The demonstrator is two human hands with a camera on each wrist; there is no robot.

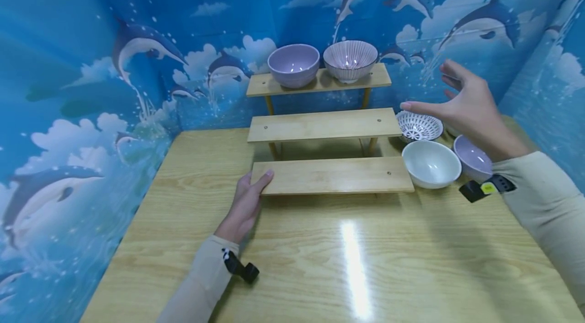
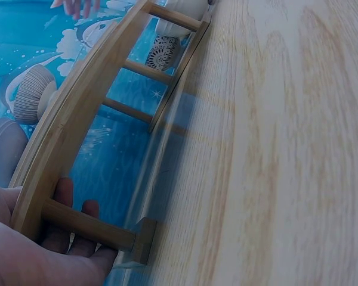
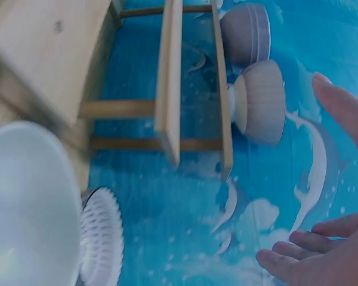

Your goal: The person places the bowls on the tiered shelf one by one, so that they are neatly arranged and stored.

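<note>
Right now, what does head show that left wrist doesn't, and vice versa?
Only head: flat tops of the shelves, left sleeve and right sleeve, inside of the white bowl.
Only left wrist: wooden post under the left end of the front shelf, its foot block, and the fingers of the left hand beneath the shelf.
Both: that hand gripping the wooden rack, the striped bowl and purple bowl on its top shelf, the lattice bowl, and the right hand (fingers only in left wrist).

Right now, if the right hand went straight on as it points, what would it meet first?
Probably the striped bowl on the top shelf; the right hand points roughly that way, but depth is unclear.
</note>
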